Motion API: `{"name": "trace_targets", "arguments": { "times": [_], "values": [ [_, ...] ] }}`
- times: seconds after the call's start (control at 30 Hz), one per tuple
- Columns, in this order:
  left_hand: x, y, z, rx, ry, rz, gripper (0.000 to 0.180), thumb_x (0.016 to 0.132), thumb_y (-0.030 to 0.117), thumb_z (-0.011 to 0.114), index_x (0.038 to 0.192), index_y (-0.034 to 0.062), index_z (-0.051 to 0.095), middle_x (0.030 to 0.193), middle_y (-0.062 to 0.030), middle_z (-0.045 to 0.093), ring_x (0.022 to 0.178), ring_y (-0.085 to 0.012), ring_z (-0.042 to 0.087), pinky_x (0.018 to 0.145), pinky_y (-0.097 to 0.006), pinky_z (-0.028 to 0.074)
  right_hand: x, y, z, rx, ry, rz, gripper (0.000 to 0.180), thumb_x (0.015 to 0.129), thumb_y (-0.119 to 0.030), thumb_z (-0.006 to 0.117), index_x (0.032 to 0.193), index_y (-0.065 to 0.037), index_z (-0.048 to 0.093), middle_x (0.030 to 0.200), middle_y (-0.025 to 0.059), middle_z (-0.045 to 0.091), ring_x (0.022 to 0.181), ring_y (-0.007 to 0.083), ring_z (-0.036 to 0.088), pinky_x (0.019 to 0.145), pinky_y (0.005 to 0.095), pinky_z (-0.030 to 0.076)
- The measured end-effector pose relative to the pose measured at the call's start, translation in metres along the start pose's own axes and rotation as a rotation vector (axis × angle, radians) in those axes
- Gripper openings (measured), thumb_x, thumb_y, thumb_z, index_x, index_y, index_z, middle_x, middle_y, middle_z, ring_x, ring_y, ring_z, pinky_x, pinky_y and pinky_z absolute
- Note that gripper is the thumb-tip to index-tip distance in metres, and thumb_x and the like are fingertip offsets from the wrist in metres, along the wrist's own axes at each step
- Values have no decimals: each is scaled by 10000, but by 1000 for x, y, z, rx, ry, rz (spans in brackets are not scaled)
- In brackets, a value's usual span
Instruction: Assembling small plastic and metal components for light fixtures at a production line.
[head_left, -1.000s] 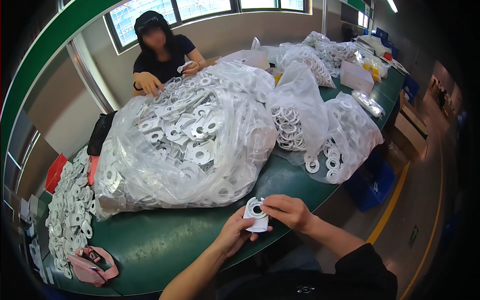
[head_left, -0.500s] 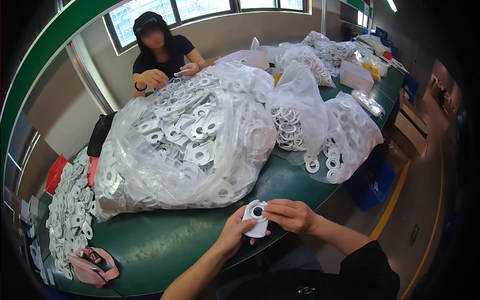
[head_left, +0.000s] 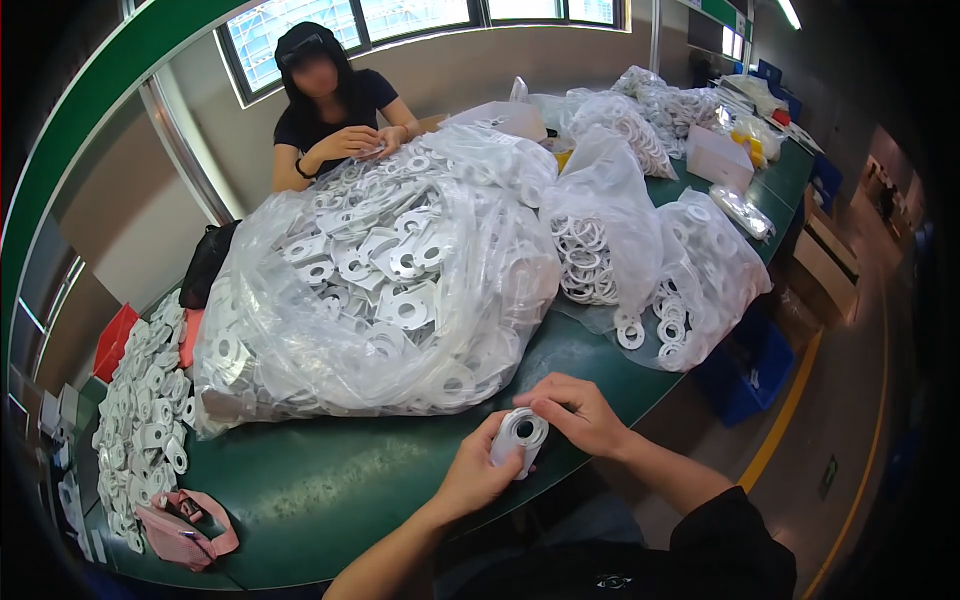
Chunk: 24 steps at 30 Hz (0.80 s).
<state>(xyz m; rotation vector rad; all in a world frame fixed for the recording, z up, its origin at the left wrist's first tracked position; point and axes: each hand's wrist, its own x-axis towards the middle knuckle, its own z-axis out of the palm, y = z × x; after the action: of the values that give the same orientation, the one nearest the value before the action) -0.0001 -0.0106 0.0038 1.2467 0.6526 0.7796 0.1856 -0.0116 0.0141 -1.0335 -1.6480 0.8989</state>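
My left hand (head_left: 478, 468) grips a white plastic plate (head_left: 508, 447) with a round, ringed hole, its thumb lying across the lower face. The fingers of my right hand (head_left: 583, 415) are bent and pinched together at the upper right rim of that plate. Both hands are just over the near edge of the green table (head_left: 330, 490). Beyond them bulges a large clear bag (head_left: 300, 365) full of similar white plates (head_left: 408, 310). White rings (head_left: 582, 255) fill a smaller bag (head_left: 620, 200) to its right, and a few rings (head_left: 630, 332) spill from another bag (head_left: 715, 270).
A co-worker (head_left: 335, 120) sits across the table, both hands together over the big bag. At the left lie a heap of white parts (head_left: 145, 420), a pink pouch (head_left: 180, 540) and a red bin (head_left: 118, 340). A blue crate (head_left: 745, 370) stands below the table's right edge.
The plate has moved slightly right and been tilted in my left hand. My right hand has shifted up along its rim. The co-worker's hands have come together.
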Motion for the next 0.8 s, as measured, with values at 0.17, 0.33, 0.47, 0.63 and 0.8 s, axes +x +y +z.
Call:
{"name": "trace_targets", "arguments": {
  "times": [0.17, 0.33, 0.47, 0.63, 0.8],
  "values": [
    [2, 10, 0, 422, 94, 41, 177, 899, 159, 513, 1014, 24, 522, 781, -113, 621, 697, -193, 630, 617, -302, 478, 5, -1, -5, 157, -109, 182, 143, 859, -117, 606, 938, -14, 666, 850, 39, 605, 764, 84, 552, 665, 218, 430],
    [0, 10, -4, 687, 148, 148, 176, 894, 199, 513, 890, 23, 524, 694, -168, 582, 635, -311, 598, 567, -358, 444, 7, 5, -6, 100, -241, 122, 135, 859, -113, 594, 927, -2, 629, 796, 47, 583, 745, 110, 543, 660, 247, 431],
    [1, 11, -9, 898, 150, 228, 195, 863, 202, 526, 809, 15, 535, 676, -194, 569, 619, -367, 563, 542, -404, 420, 5, 7, 2, -71, -266, 52, 141, 855, -133, 586, 900, 0, 603, 791, 68, 579, 740, 148, 550, 661, 269, 430],
    [3, 6, -8, 783, 120, 155, 178, 878, 184, 510, 822, 20, 546, 663, -179, 560, 586, -316, 564, 536, -366, 420, 3, 14, 6, 101, -157, 183, 138, 888, -129, 549, 915, -8, 610, 821, 30, 602, 735, 91, 537, 664, 227, 426],
    [9, -8, 9, 189, 314, 183, 151, 928, 146, 464, 1011, 22, 488, 839, -74, 592, 737, -88, 533, 626, -265, 421, 8, 17, 11, 576, 116, 258, 184, 919, -133, 522, 993, 12, 607, 863, 8, 614, 757, 56, 542, 677, 195, 434]
  ]
}}
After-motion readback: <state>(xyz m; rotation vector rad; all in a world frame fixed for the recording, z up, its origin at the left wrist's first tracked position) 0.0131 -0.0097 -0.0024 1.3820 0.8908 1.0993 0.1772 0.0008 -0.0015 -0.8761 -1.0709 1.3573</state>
